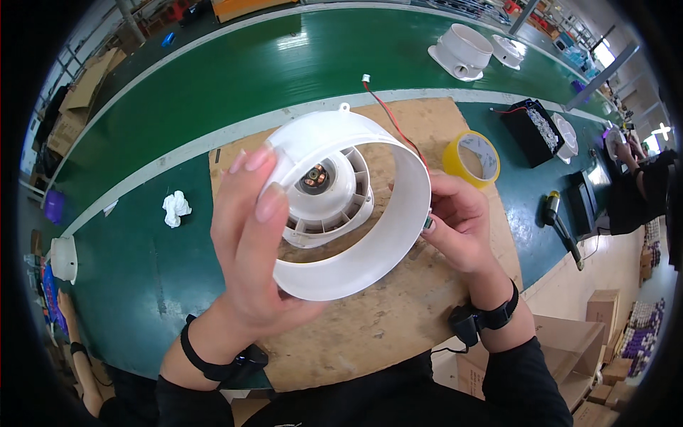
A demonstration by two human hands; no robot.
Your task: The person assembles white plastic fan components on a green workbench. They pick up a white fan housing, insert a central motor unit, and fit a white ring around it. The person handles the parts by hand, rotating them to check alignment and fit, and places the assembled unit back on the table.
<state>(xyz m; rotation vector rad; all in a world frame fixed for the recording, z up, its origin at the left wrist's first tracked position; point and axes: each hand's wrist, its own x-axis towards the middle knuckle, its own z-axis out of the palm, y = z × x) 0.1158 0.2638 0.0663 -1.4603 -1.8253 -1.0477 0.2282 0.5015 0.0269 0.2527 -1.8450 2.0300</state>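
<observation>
A round white plastic fan housing (pixel 348 279) is tilted up in front of me over a wooden board. Through its open ring show a ribbed inner seat and a motor coil (pixel 314 179) with copper windings. My left hand (pixel 249 238) is closed round the housing's left side, fingers over the outer wall. At the right rim, my right hand (pixel 461 220) is closed, thumb and fingers pinching a small dark green piece (pixel 428 223), mostly hidden. A red and black wire (pixel 393 115) rises from behind the rim near that hand, ending in a white connector (pixel 366 78).
The wooden board (pixel 370 341) lies on a green table. Yellow tape roll (pixel 472 158), black bin (pixel 532 132) of small parts and an electric screwdriver (pixel 558 217) are right. White housings (pixel 462 51) stand on the far green belt. Crumpled tissue (pixel 175 208) lies left. Co-workers sit at both sides.
</observation>
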